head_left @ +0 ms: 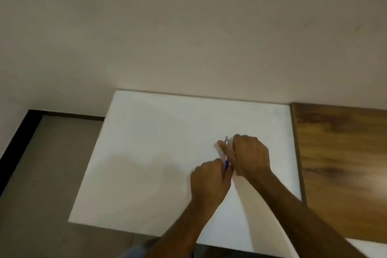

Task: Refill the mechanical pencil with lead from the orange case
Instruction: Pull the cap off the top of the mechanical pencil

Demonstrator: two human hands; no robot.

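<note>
Nearest my camera I see two bare forearms reaching up from the bottom edge, with a bit of blue fabric [134, 250] just showing below them. My left hand [209, 182] sits over the white rectangular desk [146, 153], its fingers curled into a fist-like grip around the lower, blue part of the slim mechanical pencil [226, 163]. Only a short stretch of blue barrel shows between the two hands. My right hand [250, 155] lies just beyond and to the right, touching the left hand, its fingers bent and pinching the upper part of the same pencil. The pencil's small silver metal end [226, 140] sticks up past the right thumb, pointing away from me toward the wall. Both hands are blurred, so I cannot tell exactly which fingertips meet the barrel.

I cannot make out the orange case anywhere in this view, nor any container, so I cannot say what lead it holds. No brand, label or writing is readable on the pencil or elsewhere.

To the right of the white desk, touching its edge, lies a brown wood-grain surface [343, 153]. Behind both rises a plain beige wall [188, 27]. To the left, lower down, is grey floor [37, 184] bordered by a black skirting strip [18, 142]
</note>
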